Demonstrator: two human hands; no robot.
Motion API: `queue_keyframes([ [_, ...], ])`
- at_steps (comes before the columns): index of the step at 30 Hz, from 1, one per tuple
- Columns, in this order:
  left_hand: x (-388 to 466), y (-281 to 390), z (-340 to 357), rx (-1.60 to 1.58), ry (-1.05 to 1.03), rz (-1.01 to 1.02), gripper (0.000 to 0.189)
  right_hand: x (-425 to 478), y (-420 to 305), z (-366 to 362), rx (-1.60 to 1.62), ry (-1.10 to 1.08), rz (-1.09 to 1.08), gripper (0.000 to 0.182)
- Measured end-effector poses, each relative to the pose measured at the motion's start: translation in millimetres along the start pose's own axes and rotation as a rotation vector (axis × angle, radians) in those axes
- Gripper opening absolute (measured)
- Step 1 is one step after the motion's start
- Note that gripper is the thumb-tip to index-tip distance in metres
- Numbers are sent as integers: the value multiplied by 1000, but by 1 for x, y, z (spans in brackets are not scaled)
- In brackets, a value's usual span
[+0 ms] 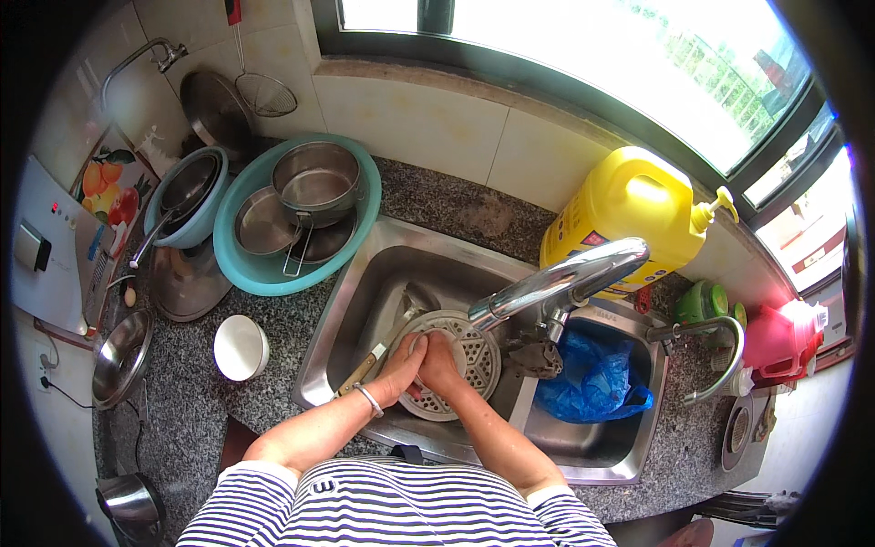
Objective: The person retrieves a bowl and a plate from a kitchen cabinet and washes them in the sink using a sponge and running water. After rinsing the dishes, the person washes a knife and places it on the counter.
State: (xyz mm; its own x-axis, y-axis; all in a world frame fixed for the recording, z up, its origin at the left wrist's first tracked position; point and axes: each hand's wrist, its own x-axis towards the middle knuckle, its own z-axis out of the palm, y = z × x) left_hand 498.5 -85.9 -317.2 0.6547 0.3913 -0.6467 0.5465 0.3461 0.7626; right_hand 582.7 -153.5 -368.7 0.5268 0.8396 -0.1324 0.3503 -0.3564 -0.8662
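My left hand (405, 364), a bangle at its wrist, meets my right hand (437, 360) over the larger sink basin (362, 287). Between and behind them shows the edge of a pale round bowl (459, 350), mostly hidden by my fingers; both hands appear to grip it. Beneath lies a round perforated metal steamer plate (484, 369). Left of the plate a metal utensil with a wooden handle (360, 375) slants across the basin, its handle end near the front rim. The chrome faucet (560, 284) reaches over the plate, its spout just above and right of my hands.
A blue plastic bag (591, 383) fills much of the smaller basin. Behind the faucet stands a large yellow pump jug (615, 205). On the left counter are a teal basin (229, 263) of metal pans, a white bowl (240, 347) and a metal bowl (123, 359). A pink jug (779, 342) stands right.
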Motion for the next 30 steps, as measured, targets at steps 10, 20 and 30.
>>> queue_keyframes([
  [10,-1,-14,-8,76,9,-70,54,-20,17,-4,-439,-137,-167,23],
  [20,3,-16,-6,22,3,-92,50,-19,32,-9,-310,-261,-176,21],
  [30,28,13,-19,-269,-119,-312,58,-26,-36,-54,-389,-124,-428,28],
])
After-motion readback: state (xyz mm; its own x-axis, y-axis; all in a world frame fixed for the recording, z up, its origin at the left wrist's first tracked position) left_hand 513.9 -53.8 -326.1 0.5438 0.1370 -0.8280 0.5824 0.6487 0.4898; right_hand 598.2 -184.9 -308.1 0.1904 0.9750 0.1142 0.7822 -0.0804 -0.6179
